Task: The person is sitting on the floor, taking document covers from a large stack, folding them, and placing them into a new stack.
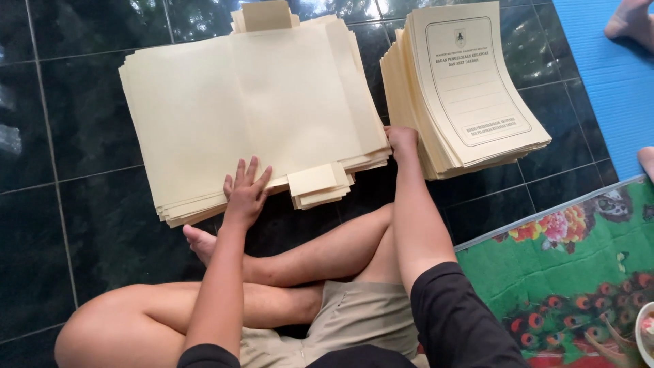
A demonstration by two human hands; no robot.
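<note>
You sit cross-legged on the dark tiled floor [82, 225], and the stack of blank cream sheets [252, 109] lies just in front of your legs. Your left hand [245, 191] rests flat on the near edge of this stack, with the fingers spread and pointing away from you. Your right hand [402, 140] is at the near right corner of the same stack, between it and the second pile. The fingers there are curled over the edge, but I cannot tell if they pinch one sheet or only touch the corner, because the hand hides this part.

To do this step well, keep the left palm pressing down so the lower sheets do not slide on the smooth tiles. With the right fingertips, separate only the top sheet at the corner before you lift. Notice the small tabs [317, 187] that stick out at the near edge, between your two hands; do not bend them.

The pile of printed covers [470, 82] stands just beside the stack on the right, fanned a little. A green flowered mat [565, 266] and a blue mat [606, 75] lie further to the right, where another person's foot [630, 20] also shows.
</note>
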